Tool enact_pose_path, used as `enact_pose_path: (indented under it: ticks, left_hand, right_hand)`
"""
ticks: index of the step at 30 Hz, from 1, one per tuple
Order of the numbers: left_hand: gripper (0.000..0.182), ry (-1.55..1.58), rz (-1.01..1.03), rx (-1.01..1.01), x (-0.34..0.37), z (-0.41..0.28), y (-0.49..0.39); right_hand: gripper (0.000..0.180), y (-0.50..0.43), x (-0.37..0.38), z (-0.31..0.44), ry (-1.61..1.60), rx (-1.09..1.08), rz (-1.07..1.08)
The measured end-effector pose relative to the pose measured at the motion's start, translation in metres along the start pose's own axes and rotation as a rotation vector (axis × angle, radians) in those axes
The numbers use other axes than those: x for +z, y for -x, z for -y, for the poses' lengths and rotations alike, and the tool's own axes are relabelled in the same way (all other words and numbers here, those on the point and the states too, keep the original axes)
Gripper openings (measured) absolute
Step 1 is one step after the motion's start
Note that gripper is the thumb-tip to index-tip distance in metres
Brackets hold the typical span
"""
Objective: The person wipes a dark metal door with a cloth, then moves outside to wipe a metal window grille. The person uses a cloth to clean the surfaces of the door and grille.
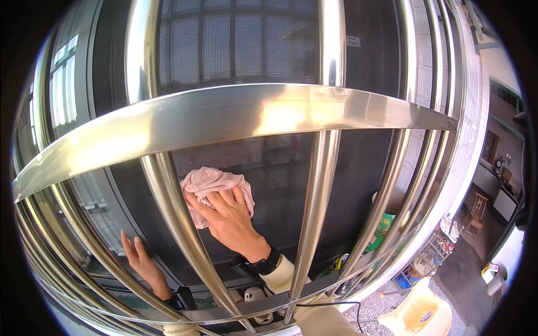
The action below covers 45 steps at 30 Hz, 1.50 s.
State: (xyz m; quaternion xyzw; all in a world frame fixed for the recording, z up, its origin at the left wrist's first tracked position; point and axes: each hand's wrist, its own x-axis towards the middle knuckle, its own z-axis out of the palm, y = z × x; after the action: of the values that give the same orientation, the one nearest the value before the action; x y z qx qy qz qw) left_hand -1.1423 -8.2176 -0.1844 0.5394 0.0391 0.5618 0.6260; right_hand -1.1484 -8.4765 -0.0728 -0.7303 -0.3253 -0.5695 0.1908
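Observation:
Reaching between two steel window bars, my right hand (235, 222) presses a bunched pink cloth (216, 180) against the dark mesh window screen (277, 176). A black band circles that wrist below a cream sleeve (279, 273). My left hand (141, 260) is also behind the bars, lower and to the left. Its fingers are apart and hold nothing. They are at the grey window frame (126, 218); whether they touch it I cannot tell. A wide polished steel crossbar (210, 119) runs above both hands.
Vertical steel bars (315, 210) stand on both sides of my right arm. Green packaging (380, 231) sits inside the grille at right. Below right are a pale yellow plastic stool (418, 311) and a shoe rack (424, 264). Farther back, a wooden chair (477, 214) stands near a doorway.

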Motion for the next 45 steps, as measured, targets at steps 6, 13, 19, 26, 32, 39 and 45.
enact_pose_path:
  ticks: [6, 13, 19, 26, 32, 39, 45]
  left_hand:
    - [0.051, 0.075, 0.066, -0.046, -0.004, 0.008, 0.000]
    - [0.051, 0.054, 0.072, -0.003, -0.003, 0.015, 0.000]
    - [0.050, 0.034, 0.071, 0.001, -0.004, 0.017, -0.001]
    - [0.048, 0.070, 0.066, 0.010, -0.003, 0.018, -0.003]
    - [0.050, 0.062, 0.052, -0.002, -0.003, 0.020, -0.006]
    - [0.047, 0.083, 0.042, 0.071, 0.002, 0.011, 0.002]
    - [0.050, 0.303, 0.058, -0.073, -0.011, 0.041, -0.009]
  right_hand:
    - [0.064, -0.012, -0.064, -0.082, 0.116, 0.359, -0.356]
    - [0.051, 0.092, -0.075, -0.158, 0.259, 0.690, -0.781]
    - [0.049, 0.139, -0.074, -0.160, 0.272, 0.915, -0.861]
    - [0.061, 0.074, -0.069, -0.118, 0.334, 0.694, -0.652]
    - [0.063, -0.006, -0.088, -0.124, 0.293, 0.509, -0.534]
    - [0.040, -0.014, -0.123, -0.186, 0.525, 0.475, -0.797]
    - [0.021, 0.077, -0.094, -0.201, 0.557, 0.718, -0.878]
